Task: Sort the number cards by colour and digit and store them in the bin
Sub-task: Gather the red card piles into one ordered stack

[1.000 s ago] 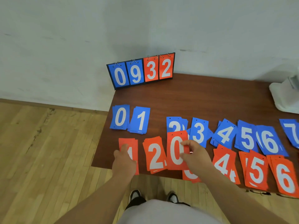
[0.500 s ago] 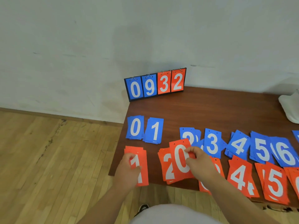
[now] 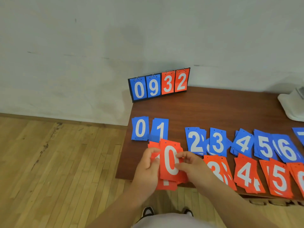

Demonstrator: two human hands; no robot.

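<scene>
Broadly, the dark brown wooden table (image 3: 213, 109) fills the right half of the view. Across it runs a row of blue plastic number cards (image 3: 218, 142) in loose piles from 0 to 7. Nearer the person is a row of red plastic number cards (image 3: 245, 175) showing 3 onward.

A black flip scoreboard (image 3: 159, 84) reading 0932 leans at the wall, at eleven o'clock on the table. A white plastic container (image 3: 291, 106), possibly the bin, is cut off at three o'clock.

Over the table's seven o'clock corner is the red pile topped by a 0 (image 3: 170, 163). It overlaps a red pile of 1 cards (image 3: 166, 185), which pokes out at six o'clock.

The left hand (image 3: 146, 170) curls round the left edges with its thumb on top. The right hand (image 3: 192, 167) pinches the 0 pile's right edge between thumb and fingertips (image 3: 185, 155).

I judge these cards thin, light, bendy and slick-faced, so a pile will likely fan or slip if taken by one corner. The best hold is on both long edges, squeezed inward and tapped square, clear of the punched holes at twelve o'clock.
</scene>
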